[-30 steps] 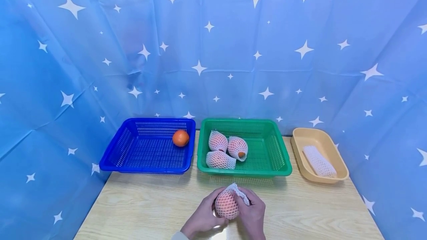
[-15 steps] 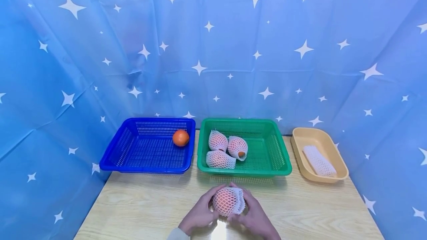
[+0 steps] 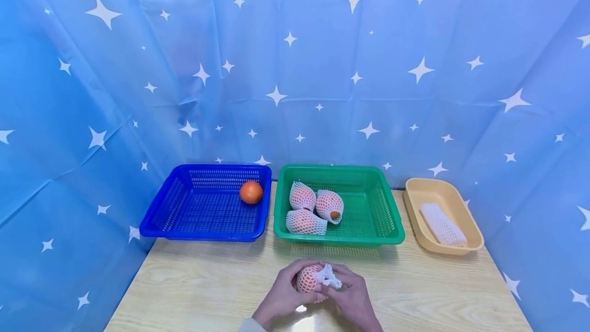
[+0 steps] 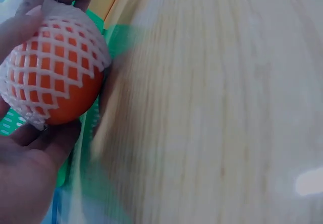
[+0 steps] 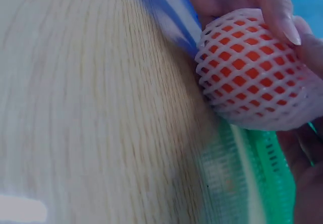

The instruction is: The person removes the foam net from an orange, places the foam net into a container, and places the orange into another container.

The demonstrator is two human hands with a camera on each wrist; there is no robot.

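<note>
Between my two hands, in front of the green basket, is an orange (image 3: pixel 306 279) in a white foam net sleeve (image 5: pixel 252 77). My left hand (image 3: pixel 282 297) grips it from the left, fingers round the far side and thumb at the near side. On the right, my right hand (image 3: pixel 354 298) pinches the sleeve's loose end, which is bunched up. In the left wrist view, a bare patch of orange peel (image 4: pixel 81 100) shows beyond the sleeve's edge.
A blue basket (image 3: pixel 203 237) with one bare orange (image 3: pixel 251 192) stands back left. The green basket (image 3: pixel 338 240) beside it has several netted oranges (image 3: pixel 302 196). At right, a tan tray (image 3: pixel 415 219) has white foam net sleeves (image 3: pixel 443 224). A starry blue curtain (image 3: pixel 322 65) hangs behind.
The right hand has gone from cupping the netted orange's right side to pinching the sleeve's end, now bunched up. The left hand stays round the fruit. Baskets and tray are unchanged.
</note>
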